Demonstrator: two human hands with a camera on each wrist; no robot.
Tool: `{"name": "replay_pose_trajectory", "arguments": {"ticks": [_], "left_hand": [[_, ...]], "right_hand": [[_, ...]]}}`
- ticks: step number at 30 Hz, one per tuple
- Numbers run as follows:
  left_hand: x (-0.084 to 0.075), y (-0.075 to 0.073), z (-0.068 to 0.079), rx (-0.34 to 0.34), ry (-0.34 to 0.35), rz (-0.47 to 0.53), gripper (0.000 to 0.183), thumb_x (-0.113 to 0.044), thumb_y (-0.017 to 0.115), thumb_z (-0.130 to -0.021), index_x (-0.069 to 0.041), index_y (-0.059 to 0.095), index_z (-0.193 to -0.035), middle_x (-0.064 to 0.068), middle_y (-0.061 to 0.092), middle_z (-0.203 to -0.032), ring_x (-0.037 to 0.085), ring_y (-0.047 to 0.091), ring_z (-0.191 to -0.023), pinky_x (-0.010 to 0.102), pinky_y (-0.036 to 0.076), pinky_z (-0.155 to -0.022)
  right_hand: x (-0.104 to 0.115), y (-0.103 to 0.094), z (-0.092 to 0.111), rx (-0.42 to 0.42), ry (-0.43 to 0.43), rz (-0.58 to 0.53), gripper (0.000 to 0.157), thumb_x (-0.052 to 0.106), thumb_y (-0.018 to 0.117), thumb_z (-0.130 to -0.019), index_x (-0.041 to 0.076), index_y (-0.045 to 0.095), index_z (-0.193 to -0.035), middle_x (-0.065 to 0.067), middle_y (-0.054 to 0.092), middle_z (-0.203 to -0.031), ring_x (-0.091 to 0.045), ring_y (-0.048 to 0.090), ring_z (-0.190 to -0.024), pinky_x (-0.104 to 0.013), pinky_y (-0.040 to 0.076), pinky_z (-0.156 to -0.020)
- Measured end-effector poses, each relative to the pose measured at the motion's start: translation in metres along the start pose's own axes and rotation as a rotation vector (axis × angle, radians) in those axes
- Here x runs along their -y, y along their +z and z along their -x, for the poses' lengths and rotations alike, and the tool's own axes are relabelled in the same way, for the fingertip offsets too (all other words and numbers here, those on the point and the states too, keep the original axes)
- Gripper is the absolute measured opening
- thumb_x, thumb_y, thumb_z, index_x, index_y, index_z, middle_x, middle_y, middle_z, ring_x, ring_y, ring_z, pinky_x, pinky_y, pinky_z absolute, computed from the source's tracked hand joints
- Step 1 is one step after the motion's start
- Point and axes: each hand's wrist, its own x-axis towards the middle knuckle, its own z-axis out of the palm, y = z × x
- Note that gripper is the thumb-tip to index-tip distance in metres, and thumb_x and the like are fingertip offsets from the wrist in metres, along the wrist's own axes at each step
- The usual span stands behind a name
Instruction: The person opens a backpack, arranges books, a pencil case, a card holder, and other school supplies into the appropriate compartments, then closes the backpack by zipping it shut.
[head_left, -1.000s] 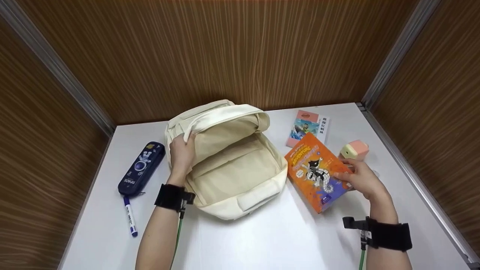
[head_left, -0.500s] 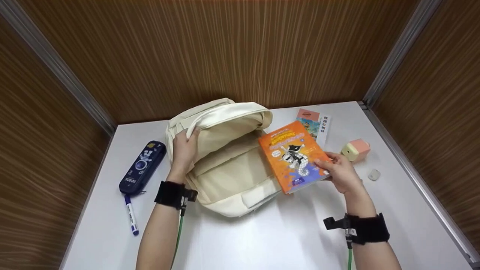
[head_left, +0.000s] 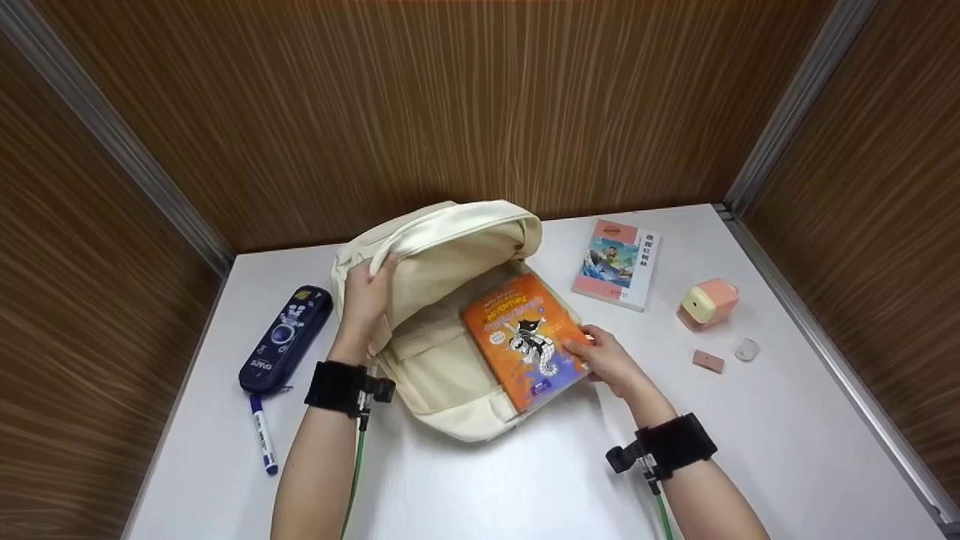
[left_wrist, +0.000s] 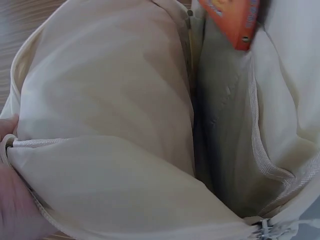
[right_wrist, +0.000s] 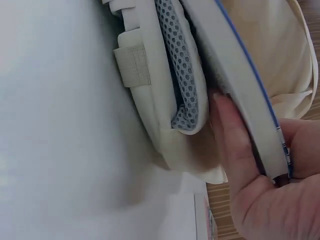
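Observation:
A cream backpack (head_left: 442, 375) lies unzipped on the white table, its flap lifted. My left hand (head_left: 366, 296) grips the flap's edge at the left; in the left wrist view the fingers (left_wrist: 17, 200) pinch the fabric rim. With my right hand (head_left: 611, 360) I hold an orange and purple book (head_left: 525, 341) by its lower right corner, thumb on the cover and fingers beneath. The book is tilted over the backpack's opening. In the left wrist view, a corner of the orange book (left_wrist: 232, 22) shows inside the mouth. Page edges of the book (right_wrist: 250, 100) face the right wrist camera.
Left of the backpack lie a navy pencil case (head_left: 285, 337) and a blue-capped marker (head_left: 262, 435). At the right are a second book (head_left: 615, 262), a pink and yellow pencil sharpener (head_left: 707, 304), a small brown block (head_left: 708, 361) and a whitish eraser-like piece (head_left: 747, 349). Wood-grain walls surround the table.
My right hand has carried the orange book leftward, from beside the backpack to over its opening. The second book and the brown block are now uncovered. My left hand keeps holding the flap.

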Motion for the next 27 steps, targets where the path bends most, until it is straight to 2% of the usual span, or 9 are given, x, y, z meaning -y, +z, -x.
{"name": "replay_pose_trajectory", "arguments": {"ticks": [3, 5, 8, 11, 17, 21, 24, 27], "left_hand": [[0.001, -0.002, -0.001, -0.019, -0.023, 0.000, 0.032, -0.025, 0.058, -0.100, -0.006, 0.057, -0.074, -0.001, 0.043, -0.062, 0.015, 0.042, -0.059, 0.027, 0.036, -0.056], [0.001, -0.002, -0.001, -0.022, -0.026, 0.003, 0.032, -0.025, 0.059, -0.100, -0.007, 0.057, -0.074, -0.001, 0.043, -0.062, 0.015, 0.042, -0.059, 0.027, 0.036, -0.056], [-0.001, 0.000, -0.002, -0.017, -0.024, 0.013, 0.033, -0.025, 0.058, -0.100, -0.007, 0.056, -0.073, -0.001, 0.043, -0.062, 0.014, 0.042, -0.059, 0.027, 0.036, -0.056], [-0.001, 0.002, -0.002, -0.015, -0.024, 0.006, 0.033, -0.026, 0.058, -0.100, -0.007, 0.056, -0.073, -0.001, 0.043, -0.062, 0.014, 0.042, -0.058, 0.027, 0.036, -0.056], [-0.001, 0.002, -0.003, -0.010, -0.012, -0.024, 0.034, -0.025, 0.058, -0.100, -0.008, 0.055, -0.071, -0.002, 0.041, -0.061, 0.014, 0.040, -0.058, 0.027, 0.035, -0.055], [-0.002, 0.003, -0.004, -0.003, -0.015, -0.007, 0.035, -0.024, 0.058, -0.100, -0.010, 0.052, -0.068, -0.004, 0.038, -0.059, 0.013, 0.038, -0.056, 0.026, 0.033, -0.053], [-0.001, 0.004, -0.005, -0.003, -0.022, 0.005, 0.035, -0.024, 0.059, -0.099, -0.010, 0.052, -0.067, -0.004, 0.036, -0.059, 0.012, 0.037, -0.056, 0.026, 0.033, -0.053], [-0.001, 0.005, -0.004, -0.003, -0.032, 0.019, 0.032, -0.024, 0.059, -0.099, -0.008, 0.056, -0.071, -0.003, 0.040, -0.061, 0.013, 0.040, -0.058, 0.026, 0.035, -0.054]], "right_hand": [[-0.002, -0.001, 0.002, -0.006, 0.044, 0.095, 0.049, 0.027, 0.059, -0.099, -0.002, 0.041, -0.134, -0.013, 0.063, -0.092, -0.018, 0.066, -0.062, -0.036, 0.057, -0.053], [-0.001, -0.004, 0.004, 0.008, 0.062, 0.075, 0.045, 0.024, 0.060, -0.099, -0.006, 0.042, -0.127, -0.013, 0.061, -0.088, -0.018, 0.065, -0.061, -0.033, 0.057, -0.053], [-0.001, -0.011, 0.010, 0.067, 0.064, -0.024, 0.039, 0.014, 0.059, -0.098, -0.015, 0.045, -0.119, -0.011, 0.062, -0.084, -0.016, 0.066, -0.064, -0.029, 0.057, -0.058], [0.000, -0.018, 0.018, 0.143, 0.037, -0.164, 0.034, 0.005, 0.056, -0.098, -0.019, 0.047, -0.120, -0.011, 0.066, -0.086, -0.018, 0.069, -0.070, -0.030, 0.058, -0.067], [0.009, -0.021, 0.025, 0.197, -0.042, -0.372, 0.019, 0.005, 0.055, -0.100, -0.008, 0.060, -0.112, -0.011, 0.070, -0.088, -0.019, 0.070, -0.073, -0.030, 0.057, -0.069], [0.011, -0.013, 0.018, 0.251, -0.051, -0.441, 0.016, 0.005, 0.052, -0.101, -0.003, 0.064, -0.107, -0.008, 0.069, -0.087, -0.019, 0.071, -0.073, -0.031, 0.057, -0.070], [0.010, -0.003, 0.009, 0.279, -0.015, -0.419, 0.016, 0.007, 0.051, -0.102, -0.003, 0.062, -0.109, -0.007, 0.068, -0.087, -0.020, 0.071, -0.073, -0.032, 0.058, -0.070], [0.010, 0.010, 0.000, 0.248, 0.034, -0.271, 0.018, 0.014, 0.053, -0.102, 0.000, 0.060, -0.111, -0.005, 0.065, -0.083, -0.018, 0.068, -0.064, -0.028, 0.057, -0.061]]}}
